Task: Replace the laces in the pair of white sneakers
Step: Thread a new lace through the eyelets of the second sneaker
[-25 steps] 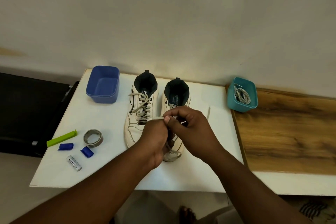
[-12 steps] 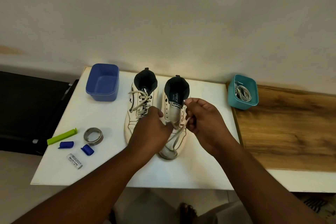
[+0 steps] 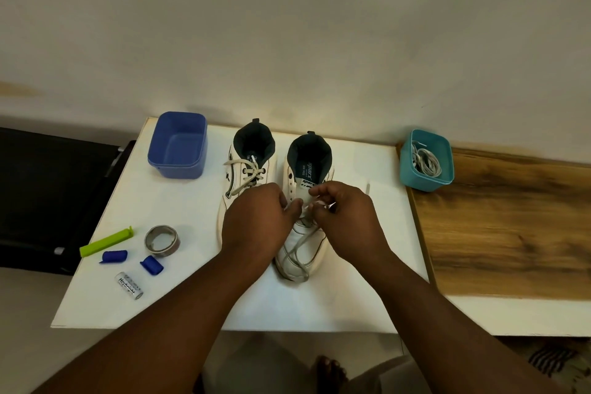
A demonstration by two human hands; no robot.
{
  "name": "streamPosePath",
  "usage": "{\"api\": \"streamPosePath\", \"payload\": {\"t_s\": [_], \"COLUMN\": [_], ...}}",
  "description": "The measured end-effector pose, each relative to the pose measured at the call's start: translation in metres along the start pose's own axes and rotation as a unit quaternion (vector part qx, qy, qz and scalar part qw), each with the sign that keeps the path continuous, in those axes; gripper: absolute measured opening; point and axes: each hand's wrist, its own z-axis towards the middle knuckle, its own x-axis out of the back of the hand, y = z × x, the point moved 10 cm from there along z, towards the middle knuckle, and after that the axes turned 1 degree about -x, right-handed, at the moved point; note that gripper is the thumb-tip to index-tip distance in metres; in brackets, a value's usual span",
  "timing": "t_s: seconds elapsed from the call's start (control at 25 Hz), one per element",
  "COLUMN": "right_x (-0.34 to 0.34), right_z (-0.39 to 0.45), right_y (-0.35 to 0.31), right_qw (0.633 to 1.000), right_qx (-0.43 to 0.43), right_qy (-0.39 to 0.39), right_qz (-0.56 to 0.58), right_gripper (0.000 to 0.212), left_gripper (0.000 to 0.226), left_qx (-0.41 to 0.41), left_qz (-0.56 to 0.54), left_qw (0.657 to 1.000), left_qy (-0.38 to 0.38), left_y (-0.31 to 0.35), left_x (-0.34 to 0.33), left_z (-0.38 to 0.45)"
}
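Observation:
Two white sneakers stand side by side on the white table, toes toward me. The left sneaker is fully laced. The right sneaker has its upper eyelets bare, and a loose grey-white lace trails over its toe. My left hand and my right hand meet over the middle of the right sneaker, each pinching the lace near the eyelets. The fingertips hide that stretch of lace. One lace end lies on the table to the right of the shoe.
A blue tub stands at the back left. A teal tub holding coiled white laces sits on a wooden board at the right. A green clip, tape roll, two blue caps and a small tube lie front left.
Both hands have moved away from me along the right sneaker, from near its toe toward its middle eyelets. The lace now hangs slack over the toe.

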Motion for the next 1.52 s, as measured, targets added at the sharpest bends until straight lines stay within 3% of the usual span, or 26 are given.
{"api": "streamPosePath", "payload": {"t_s": [0.16, 0.32, 0.56, 1.32, 1.44, 1.52], "right_x": [-0.005, -0.012, -0.021, -0.022, -0.022, -0.025], "right_z": [-0.002, -0.002, -0.001, -0.001, 0.0, 0.0], "right_y": [-0.01, -0.011, -0.004, -0.003, -0.005, -0.007], "right_qw": [0.998, 0.992, 0.996, 0.998, 0.999, 0.999], "right_qx": [0.045, 0.061, 0.058, 0.04, 0.044, 0.049], "right_qy": [-0.004, -0.003, 0.031, 0.033, 0.006, -0.02], "right_qz": [-0.043, -0.113, -0.056, -0.018, -0.004, -0.009], "right_gripper": [0.01, 0.013, 0.009, 0.008, 0.01, 0.012], "left_gripper": [0.026, 0.025, 0.025, 0.024, 0.017, 0.014], "left_qx": [-0.006, 0.003, 0.004, 0.005, -0.009, -0.022], "left_qz": [-0.073, -0.111, -0.119, -0.124, -0.105, -0.08], "left_qw": [0.997, 0.99, 0.988, 0.985, 0.982, 0.987], "left_qy": [-0.028, -0.082, -0.096, -0.119, -0.159, -0.135], "left_y": [-0.005, -0.013, -0.014, -0.007, -0.002, 0.0], "left_x": [-0.002, -0.011, -0.016, -0.013, -0.014, -0.01], "left_z": [0.008, 0.012, 0.013, 0.011, 0.01, 0.009]}}
